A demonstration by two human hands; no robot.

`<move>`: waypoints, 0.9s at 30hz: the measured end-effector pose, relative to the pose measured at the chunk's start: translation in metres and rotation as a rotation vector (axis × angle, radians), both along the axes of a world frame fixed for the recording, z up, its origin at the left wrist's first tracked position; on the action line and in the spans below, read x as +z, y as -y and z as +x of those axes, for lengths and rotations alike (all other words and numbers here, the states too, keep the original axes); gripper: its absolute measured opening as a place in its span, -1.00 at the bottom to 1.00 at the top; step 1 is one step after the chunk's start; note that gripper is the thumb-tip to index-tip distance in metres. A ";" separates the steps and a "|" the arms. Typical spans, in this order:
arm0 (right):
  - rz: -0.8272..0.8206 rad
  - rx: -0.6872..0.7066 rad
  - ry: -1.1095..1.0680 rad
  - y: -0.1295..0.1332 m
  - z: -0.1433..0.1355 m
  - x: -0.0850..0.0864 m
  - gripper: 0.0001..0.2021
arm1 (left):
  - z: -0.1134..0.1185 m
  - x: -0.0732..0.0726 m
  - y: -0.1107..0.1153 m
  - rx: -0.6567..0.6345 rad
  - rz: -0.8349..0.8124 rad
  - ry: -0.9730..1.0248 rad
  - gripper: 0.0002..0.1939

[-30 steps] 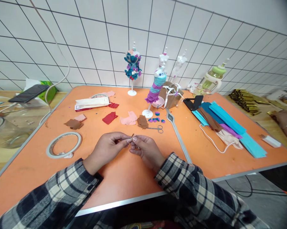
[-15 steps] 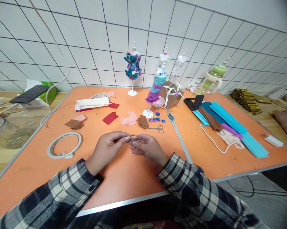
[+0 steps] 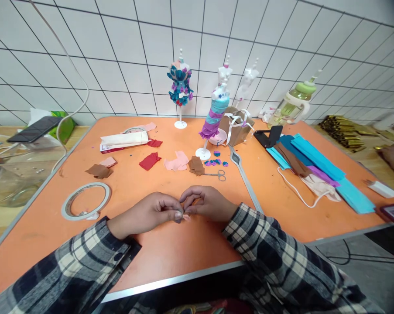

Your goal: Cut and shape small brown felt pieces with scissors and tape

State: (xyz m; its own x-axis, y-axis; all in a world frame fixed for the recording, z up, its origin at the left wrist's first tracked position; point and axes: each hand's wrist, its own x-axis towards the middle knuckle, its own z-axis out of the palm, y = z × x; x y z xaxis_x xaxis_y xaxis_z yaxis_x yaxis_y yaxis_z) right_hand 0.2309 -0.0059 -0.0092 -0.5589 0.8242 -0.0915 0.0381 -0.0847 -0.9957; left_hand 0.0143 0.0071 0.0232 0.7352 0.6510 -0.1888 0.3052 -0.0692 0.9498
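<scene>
My left hand [image 3: 155, 212] pinches a small pink crepe paper piece [image 3: 186, 217] between thumb and fingertips, low over the orange table. My right hand [image 3: 210, 203] meets it from the right, fingers curled and closed on the same piece from above. Fingertips hide most of the piece. Beyond the hands lie a stack of brown crepe paper [image 3: 196, 165], small scissors [image 3: 216, 175], pale pink paper [image 3: 177, 161] and dark red paper [image 3: 150, 161]. Several tiny purple and teal paper pieces [image 3: 213, 162] sit by the scissors.
A roll of tape [image 3: 107, 192] lies left of my hands. Small mannequins stand at the back, one in purple and blue [image 3: 216, 111], one in teal [image 3: 180, 85]. Folded coloured crepe paper [image 3: 317, 157], a drinking bottle [image 3: 293, 104] and a paper bag [image 3: 239, 131] are on the right.
Both hands have come lower and closer to the table's near edge. My right hand has turned over, its fingers now pointing down at the paper. A phone's corner appears at the right edge.
</scene>
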 end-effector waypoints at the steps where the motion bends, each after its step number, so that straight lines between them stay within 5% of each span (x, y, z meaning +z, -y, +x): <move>1: 0.031 0.026 0.025 0.001 0.000 -0.001 -0.71 | -0.001 -0.001 0.000 -0.030 -0.047 0.003 -0.81; 5: 0.167 0.057 0.125 0.003 0.000 -0.001 -0.76 | -0.003 -0.001 0.001 -0.090 -0.067 -0.032 -0.82; 12: 0.771 0.084 0.526 0.004 -0.002 0.010 -0.87 | -0.003 -0.001 0.006 -0.126 0.129 -0.213 -0.84; 20: 1.037 0.187 0.815 0.001 -0.008 0.025 -0.90 | 0.005 0.001 0.007 -0.017 0.526 -0.374 -0.82; 27: 1.166 -0.012 0.930 0.011 -0.023 0.033 -0.82 | 0.005 0.000 0.004 0.209 0.665 -0.401 -0.85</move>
State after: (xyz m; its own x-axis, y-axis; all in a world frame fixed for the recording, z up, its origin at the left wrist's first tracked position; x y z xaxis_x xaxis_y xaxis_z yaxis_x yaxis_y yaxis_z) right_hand 0.2079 -0.0168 0.0243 -0.6644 0.6869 0.2945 0.6868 0.7166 -0.1220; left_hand 0.0189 0.0035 0.0236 0.5437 0.8369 0.0629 0.6837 -0.4851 0.5453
